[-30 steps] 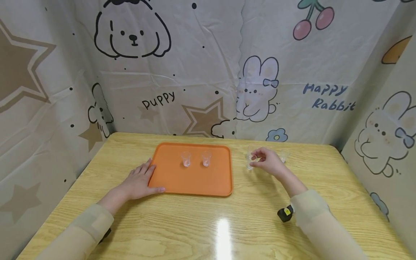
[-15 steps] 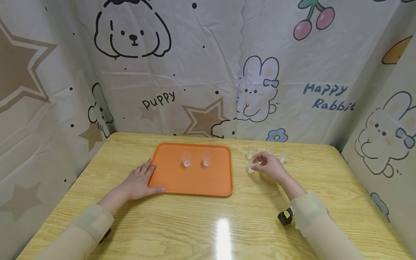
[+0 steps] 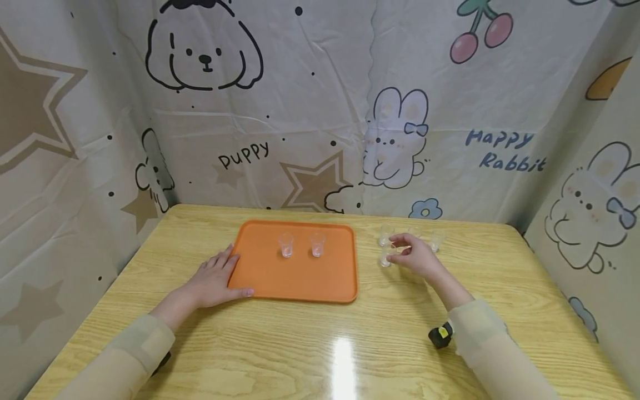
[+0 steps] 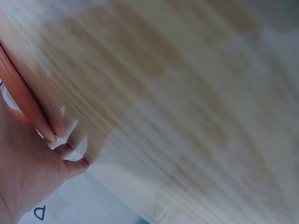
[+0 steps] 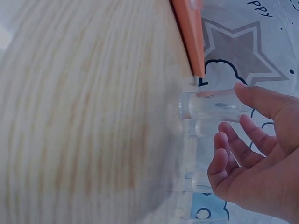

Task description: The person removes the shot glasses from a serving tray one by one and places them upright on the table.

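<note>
An orange tray (image 3: 300, 278) lies on the table, with two clear cups standing on it, one (image 3: 286, 245) left of the other (image 3: 317, 245). My left hand (image 3: 212, 281) rests at the tray's left edge, fingers spread and thumb on the near-left corner. Right of the tray, my right hand (image 3: 417, 256) pinches a clear cup (image 3: 385, 258) near its rim between thumb and fingertips; in the right wrist view this cup (image 5: 212, 105) stands with its base at the table. Behind it are more clear cups, one (image 3: 384, 235) at the left and one (image 3: 436, 241) at the right.
Another clear cup (image 3: 414, 231) is partly hidden behind my right hand. The wooden table (image 3: 280, 350) ends at a printed cloth (image 3: 310, 111) hanging behind it and along both sides. A black device (image 3: 441, 335) sits at my right wrist.
My right hand and its cup have shifted slightly toward the near side, and the cups behind show more clearly. My left hand and the tray have stayed in place.
</note>
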{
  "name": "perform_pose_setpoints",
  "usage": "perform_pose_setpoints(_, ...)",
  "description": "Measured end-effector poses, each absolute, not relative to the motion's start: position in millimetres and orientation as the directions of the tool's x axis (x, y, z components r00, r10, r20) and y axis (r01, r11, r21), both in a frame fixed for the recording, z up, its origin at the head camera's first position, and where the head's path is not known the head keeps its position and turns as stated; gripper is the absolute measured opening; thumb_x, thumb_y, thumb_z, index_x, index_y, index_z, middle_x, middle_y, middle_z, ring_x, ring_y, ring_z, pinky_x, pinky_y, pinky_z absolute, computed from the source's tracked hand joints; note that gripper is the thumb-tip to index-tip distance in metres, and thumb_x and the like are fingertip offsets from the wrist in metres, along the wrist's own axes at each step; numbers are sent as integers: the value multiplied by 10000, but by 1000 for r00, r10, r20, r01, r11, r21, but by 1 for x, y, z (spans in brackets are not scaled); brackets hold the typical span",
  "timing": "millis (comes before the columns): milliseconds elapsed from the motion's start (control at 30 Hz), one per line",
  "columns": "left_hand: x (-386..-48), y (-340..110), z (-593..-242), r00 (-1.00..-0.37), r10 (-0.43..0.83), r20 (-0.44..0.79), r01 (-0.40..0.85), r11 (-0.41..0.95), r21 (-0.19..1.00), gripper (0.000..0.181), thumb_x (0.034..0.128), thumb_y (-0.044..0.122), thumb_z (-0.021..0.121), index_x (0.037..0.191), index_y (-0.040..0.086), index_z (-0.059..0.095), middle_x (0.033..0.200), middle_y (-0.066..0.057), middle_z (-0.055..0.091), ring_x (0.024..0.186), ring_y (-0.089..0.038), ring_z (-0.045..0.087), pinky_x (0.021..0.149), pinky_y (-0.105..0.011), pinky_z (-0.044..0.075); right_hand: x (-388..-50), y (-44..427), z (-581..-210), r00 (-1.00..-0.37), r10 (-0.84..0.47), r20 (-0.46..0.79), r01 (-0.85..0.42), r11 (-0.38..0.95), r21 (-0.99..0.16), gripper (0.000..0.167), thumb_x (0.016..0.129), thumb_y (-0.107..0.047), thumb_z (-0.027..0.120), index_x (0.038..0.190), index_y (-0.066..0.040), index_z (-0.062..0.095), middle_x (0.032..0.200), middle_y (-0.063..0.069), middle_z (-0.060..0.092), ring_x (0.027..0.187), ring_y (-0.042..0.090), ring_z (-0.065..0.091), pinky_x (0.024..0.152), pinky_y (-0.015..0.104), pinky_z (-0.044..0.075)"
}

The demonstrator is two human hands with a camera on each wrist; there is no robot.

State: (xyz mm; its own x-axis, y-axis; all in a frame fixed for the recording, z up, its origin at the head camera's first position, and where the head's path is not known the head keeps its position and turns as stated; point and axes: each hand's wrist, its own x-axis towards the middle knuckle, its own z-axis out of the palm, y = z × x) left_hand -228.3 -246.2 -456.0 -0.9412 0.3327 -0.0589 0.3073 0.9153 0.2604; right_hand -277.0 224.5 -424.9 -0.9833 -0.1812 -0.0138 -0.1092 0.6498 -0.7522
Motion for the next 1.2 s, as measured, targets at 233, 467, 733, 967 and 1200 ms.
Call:
perform_pose_setpoints(233,-228,-247,-458,-942,327,-72,299,919,257,1103,767,763,514,1469,-46,247,1559,-230,81,1386,-460,165,1042,-665,172,-272,225,-412,-984,-175,-17,-105,662,-742,486,851,-145,705,1280,-4,526,1242,206,575,931,265,538,757,314,454)
perform_pose_setpoints(467,-229,-248,-457,-942,329,-69,302,919,254,1092,774,751,519,1471,-43,245,1560,-226,83,1385,-463,170,1039,-668,179,-268,221,-395,-982,-185,-40,-91,648,-756,474,858,-165,697,1281,-34,526,1260,180,563,955,256,528,775,318,460)
perform_pose_setpoints(733,-229,-248,-458,-940,334,-76,307,919,248,1114,767,776,493,1470,-49,239,1559,-231,78,1383,-466,167,1035,-672,179,-264,214,-376,-977,-205,-59,-86,632,-770,472,870,-229,693,1282,-63,533,1269,166,557,997,254,513,811,328,461)
perform_pose_setpoints(967,-231,-249,-460,-936,345,-64,318,912,257,1111,771,778,484,1466,-54,244,1556,-238,80,1375,-472,174,1033,-667,184,-264,199,-359,-977,-209,-36,-103,616,-781,457,864,-248,699,1268,-94,551,1257,138,573,997,249,506,769,299,463)
perform_pose_setpoints(1200,-234,-251,-465,-938,339,-72,311,915,258,1165,735,832,446,1475,-41,229,1566,-217,54,1387,-459,156,1038,-672,175,-264,179,-348,-974,-226,15,-143,565,-813,451,854,-246,711,1257,-99,570,1228,119,598,993,247,518,754,299,464)
